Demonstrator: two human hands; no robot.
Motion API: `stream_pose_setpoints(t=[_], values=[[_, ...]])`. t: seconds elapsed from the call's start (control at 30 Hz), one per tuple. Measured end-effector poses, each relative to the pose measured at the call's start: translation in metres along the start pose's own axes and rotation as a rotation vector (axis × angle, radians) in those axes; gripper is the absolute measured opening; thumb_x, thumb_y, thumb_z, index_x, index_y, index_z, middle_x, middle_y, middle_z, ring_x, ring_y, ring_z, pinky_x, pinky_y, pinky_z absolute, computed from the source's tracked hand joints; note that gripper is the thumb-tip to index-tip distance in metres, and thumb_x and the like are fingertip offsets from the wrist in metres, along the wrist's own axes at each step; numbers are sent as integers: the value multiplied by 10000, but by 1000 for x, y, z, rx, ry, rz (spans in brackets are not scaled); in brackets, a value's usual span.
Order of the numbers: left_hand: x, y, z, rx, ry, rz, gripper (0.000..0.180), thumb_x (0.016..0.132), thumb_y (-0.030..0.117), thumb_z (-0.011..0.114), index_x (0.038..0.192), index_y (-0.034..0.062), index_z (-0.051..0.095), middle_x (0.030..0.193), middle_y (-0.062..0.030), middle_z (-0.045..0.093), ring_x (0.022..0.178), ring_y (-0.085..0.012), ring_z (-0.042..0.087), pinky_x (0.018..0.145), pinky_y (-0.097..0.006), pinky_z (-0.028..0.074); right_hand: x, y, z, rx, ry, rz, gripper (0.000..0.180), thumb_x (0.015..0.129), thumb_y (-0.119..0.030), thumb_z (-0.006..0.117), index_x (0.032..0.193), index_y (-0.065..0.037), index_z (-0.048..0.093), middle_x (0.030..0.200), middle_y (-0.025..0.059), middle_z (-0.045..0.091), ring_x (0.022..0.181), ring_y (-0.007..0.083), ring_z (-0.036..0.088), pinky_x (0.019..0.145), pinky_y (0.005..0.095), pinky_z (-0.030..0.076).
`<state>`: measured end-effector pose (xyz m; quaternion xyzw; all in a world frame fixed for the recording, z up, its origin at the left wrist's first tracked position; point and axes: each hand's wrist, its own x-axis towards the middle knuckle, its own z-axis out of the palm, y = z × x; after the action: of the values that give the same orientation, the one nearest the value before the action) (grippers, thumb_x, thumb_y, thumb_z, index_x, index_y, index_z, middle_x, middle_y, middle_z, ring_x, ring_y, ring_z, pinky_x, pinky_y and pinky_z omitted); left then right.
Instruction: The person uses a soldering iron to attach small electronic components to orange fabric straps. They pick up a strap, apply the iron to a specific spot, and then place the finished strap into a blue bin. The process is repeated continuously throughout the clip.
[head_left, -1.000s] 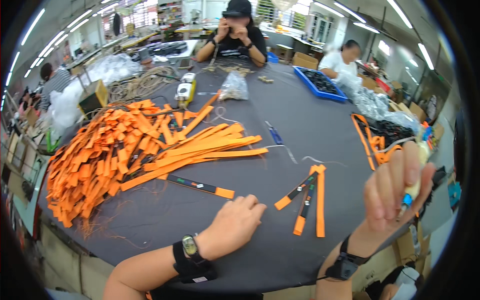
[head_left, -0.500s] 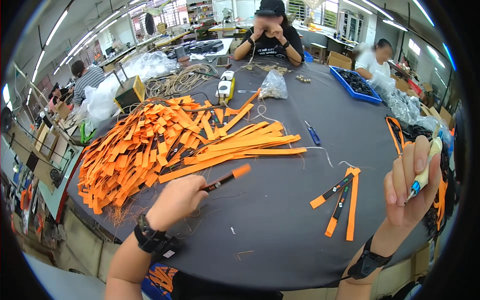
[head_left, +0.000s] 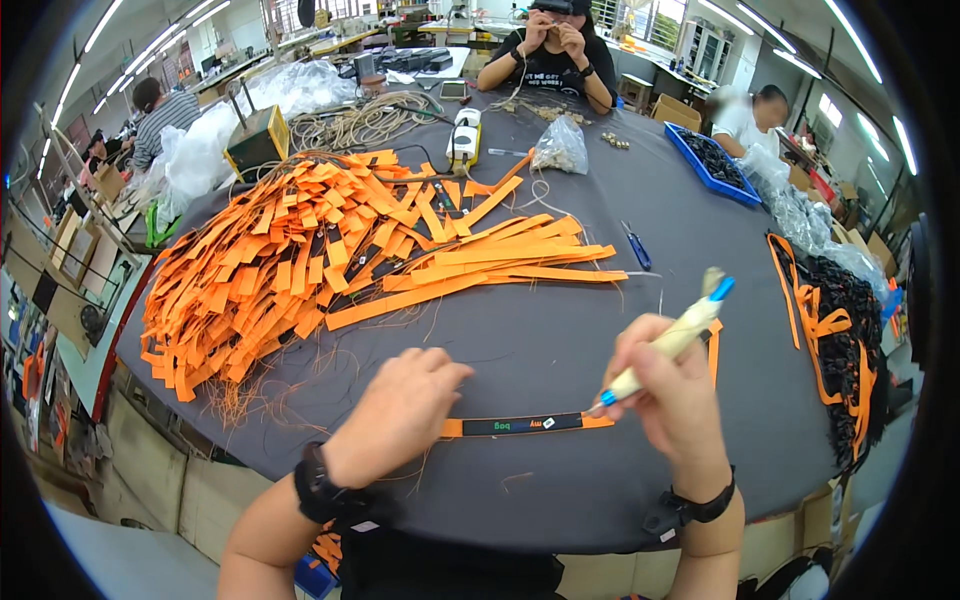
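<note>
Right hand (head_left: pixel 665 390) closed round pen-shaped tool (head_left: pixel 660 352) with cream handle, blue bands; tip at three-o'clock end of black-and-orange webbing strap (head_left: pixel 522 426), contact unclear. Strap lies flat on grey-covered table (head_left: pixel 540 365), before person. Left hand (head_left: pixel 400 415) at strap's nine-o'clock end, fingers curled; cannot tell whether pinching it. From strap: orange strap pile (head_left: pixel 270 260) at ten o'clock, blue-handled snips (head_left: pixel 638 252) at one.
</note>
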<state>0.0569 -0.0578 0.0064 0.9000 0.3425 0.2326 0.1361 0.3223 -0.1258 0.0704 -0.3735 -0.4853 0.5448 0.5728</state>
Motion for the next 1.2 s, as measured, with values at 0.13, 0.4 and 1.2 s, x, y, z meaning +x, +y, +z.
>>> stream_pose_setpoints(t=[0.13, 0.4, 1.2], values=[[-34, 0, -22, -32, -3, -128, 234, 801, 61, 708, 1032, 44, 670, 926, -98, 605, 909, -307, 563, 820, -386, 474, 2, 43, 7, -27, 15, 239, 170, 973, -166, 612, 904, -13, 593, 778, 63, 638, 634, 114, 646, 596, 237, 540], [-33, 6, 0, -212, -32, -158, 192, 832, 97, 713, 993, 15, 650, 904, -118, 585, 750, -314, 615, 675, -392, 515, 14, 102, 32, -197, -19, 213, 146, 975, -169, 621, 929, -34, 587, 772, 11, 614, 620, 48, 560, 592, 207, 499], [-21, -2, 11, -354, -54, -213, 56, 856, 57, 659, 860, 6, 635, 813, -130, 649, 688, -294, 652, 623, -358, 515, 10, 121, 32, -314, -112, 112, 161, 938, -184, 692, 924, -37, 629, 724, -31, 569, 643, 31, 489, 568, 203, 391]])
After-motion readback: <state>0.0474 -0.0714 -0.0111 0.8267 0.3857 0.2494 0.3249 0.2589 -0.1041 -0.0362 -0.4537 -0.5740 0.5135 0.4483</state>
